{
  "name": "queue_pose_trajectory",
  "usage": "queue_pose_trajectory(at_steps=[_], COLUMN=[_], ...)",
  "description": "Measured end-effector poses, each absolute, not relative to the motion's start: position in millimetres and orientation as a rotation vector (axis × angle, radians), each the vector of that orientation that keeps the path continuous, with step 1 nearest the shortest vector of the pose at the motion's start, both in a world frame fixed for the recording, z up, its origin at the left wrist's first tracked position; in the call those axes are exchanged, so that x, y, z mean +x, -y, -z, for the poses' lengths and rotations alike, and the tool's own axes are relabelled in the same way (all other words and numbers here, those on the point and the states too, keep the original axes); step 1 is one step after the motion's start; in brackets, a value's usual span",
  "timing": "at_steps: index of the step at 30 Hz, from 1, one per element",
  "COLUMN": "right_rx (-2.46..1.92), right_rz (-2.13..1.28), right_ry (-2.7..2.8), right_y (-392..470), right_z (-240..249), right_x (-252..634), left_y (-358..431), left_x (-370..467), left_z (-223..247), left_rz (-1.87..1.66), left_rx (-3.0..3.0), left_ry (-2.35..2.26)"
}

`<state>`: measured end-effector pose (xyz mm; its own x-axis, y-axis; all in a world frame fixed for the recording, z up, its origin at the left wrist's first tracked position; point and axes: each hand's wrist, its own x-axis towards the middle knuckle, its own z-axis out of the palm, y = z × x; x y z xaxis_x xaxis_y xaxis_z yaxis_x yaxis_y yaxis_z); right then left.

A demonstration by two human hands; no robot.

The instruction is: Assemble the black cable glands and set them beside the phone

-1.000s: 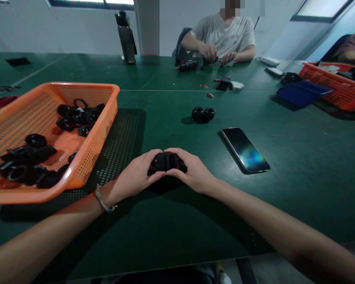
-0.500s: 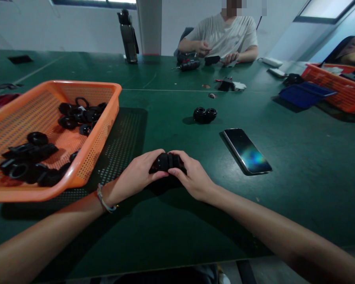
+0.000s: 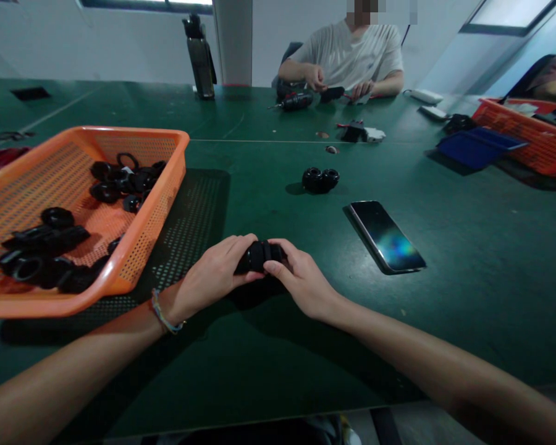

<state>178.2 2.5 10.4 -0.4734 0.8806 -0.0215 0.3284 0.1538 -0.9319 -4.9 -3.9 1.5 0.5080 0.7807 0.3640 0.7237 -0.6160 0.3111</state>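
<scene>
Between my two hands is a black, rounded plastic part (image 3: 258, 254) with a ridged band around its middle. My left hand (image 3: 217, 266) is closed around its left end, the thumb low on the near side. Closed on the right end is my right hand (image 3: 303, 275), its thumb pressed near the band. The fingers cover both ends, so the part's full shape is hidden. Beyond my hands, a pair of similar black round parts (image 3: 320, 180) with holes on top rests on the green table (image 3: 278, 371).
At left stands an orange perforated basket (image 3: 162, 204) holding several black parts. A phone (image 3: 387, 236) lies at right. Farther back are a bottle (image 3: 199, 62), a power drill (image 3: 296, 101), a blue tray (image 3: 479, 148) and another orange basket (image 3: 523, 136). A person (image 3: 347, 62) sits opposite, handling something.
My left thumb has slid lower along the black part, showing more of its left end. The right fingers have shifted slightly. Across the table, the other person's hand has moved a little.
</scene>
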Motion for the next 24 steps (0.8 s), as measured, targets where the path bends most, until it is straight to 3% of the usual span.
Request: queue_pose_trajectory(at_steps=[10, 24], right_rx=[-1.062, -1.075], right_rz=[-1.572, -1.586], right_ry=[1.682, 1.723], right_y=[-3.3, -4.6], right_z=[-10.3, -11.5], right_x=[176.8, 178.0], left_y=[2.9, 0.2], left_x=[-4.2, -7.6], left_z=[-5.8, 0.4], left_rz=[-0.631, -0.768], left_rx=[2.761, 2.734], left_ry=[-1.331, -1.264])
